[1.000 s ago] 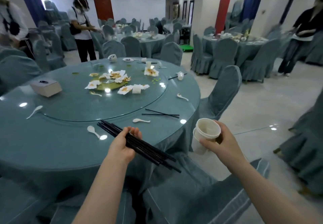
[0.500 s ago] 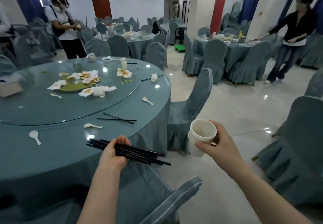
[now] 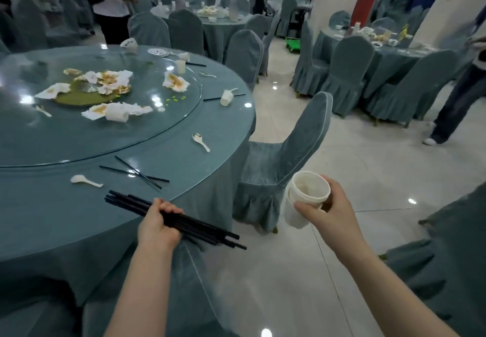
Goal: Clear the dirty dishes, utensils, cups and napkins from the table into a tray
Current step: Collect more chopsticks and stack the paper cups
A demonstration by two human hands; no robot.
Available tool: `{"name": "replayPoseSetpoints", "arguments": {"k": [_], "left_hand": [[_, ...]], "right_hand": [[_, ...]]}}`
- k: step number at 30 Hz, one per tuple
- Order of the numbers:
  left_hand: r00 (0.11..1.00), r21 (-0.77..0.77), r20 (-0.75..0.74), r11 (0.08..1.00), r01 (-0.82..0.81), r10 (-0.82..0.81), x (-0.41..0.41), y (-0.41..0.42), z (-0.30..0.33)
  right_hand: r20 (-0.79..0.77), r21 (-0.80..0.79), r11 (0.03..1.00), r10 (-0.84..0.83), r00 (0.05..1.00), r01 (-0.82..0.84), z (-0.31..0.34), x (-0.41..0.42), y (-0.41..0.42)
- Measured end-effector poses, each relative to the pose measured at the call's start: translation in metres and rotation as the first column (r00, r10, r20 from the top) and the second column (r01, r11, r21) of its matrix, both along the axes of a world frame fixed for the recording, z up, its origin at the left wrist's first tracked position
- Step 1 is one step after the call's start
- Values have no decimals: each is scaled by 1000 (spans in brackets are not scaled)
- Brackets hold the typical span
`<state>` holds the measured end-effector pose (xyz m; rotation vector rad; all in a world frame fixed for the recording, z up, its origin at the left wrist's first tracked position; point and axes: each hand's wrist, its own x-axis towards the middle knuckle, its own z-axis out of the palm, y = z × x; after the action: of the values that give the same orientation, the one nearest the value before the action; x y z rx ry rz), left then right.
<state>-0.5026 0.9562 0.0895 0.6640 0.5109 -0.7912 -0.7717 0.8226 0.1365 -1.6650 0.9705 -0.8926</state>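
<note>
My left hand (image 3: 157,227) grips a bundle of black chopsticks (image 3: 210,233) over the near edge of the round teal table (image 3: 52,218). Off the table's right side, above the floor, my right hand (image 3: 328,210) holds a stack of white paper cups (image 3: 306,194). On the table lie two crossed black chopsticks (image 3: 136,172), two white spoons (image 3: 85,180) (image 3: 201,140), a tipped white cup (image 3: 227,97) and crumpled stained napkins (image 3: 115,110) on the glass turntable (image 3: 79,137). No tray is in view.
A covered chair (image 3: 284,158) stands by the table's right edge, another chair back (image 3: 194,284) is just below my left hand. More set tables (image 3: 389,55) and chairs fill the room. One person (image 3: 110,2) stands behind the table, another person (image 3: 457,94) walks at the right.
My view has swung right and moved along the table's edge, so the table has slid left. Both hands keep their hold on the chopsticks and the cups.
</note>
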Motion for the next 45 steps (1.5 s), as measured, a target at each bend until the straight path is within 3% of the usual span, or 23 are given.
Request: {"name": "replayPoseSetpoints", "arguments": {"k": [7,14,22,33,42,44,45], "left_hand": [[989,-25,44,990,-142,143,-17,-103,24],[962,-65,-14,960,-273,273,-36,-180,23],[898,-27,-27,897,-441,440,-51,-241,29],[764,97,74,758,-645,641,7,-211,13],[872,418,124,773,-478,473,165,-191,-52],[907,594,185,692,-410,379,206,-185,-68],[926,701,223,610,-370,305,222,-179,-76]], "right_hand": [[165,88,986,-152,974,139,-23,66,-72],[262,114,990,46,964,-78,-36,123,-149],[236,100,943,288,928,-318,-43,145,-229],[95,86,826,549,830,-557,-53,210,-270],[-149,52,735,675,722,-676,-71,312,-290],[-159,56,722,689,707,-690,-72,344,-294],[-168,65,717,693,701,-694,-72,359,-297]]}}
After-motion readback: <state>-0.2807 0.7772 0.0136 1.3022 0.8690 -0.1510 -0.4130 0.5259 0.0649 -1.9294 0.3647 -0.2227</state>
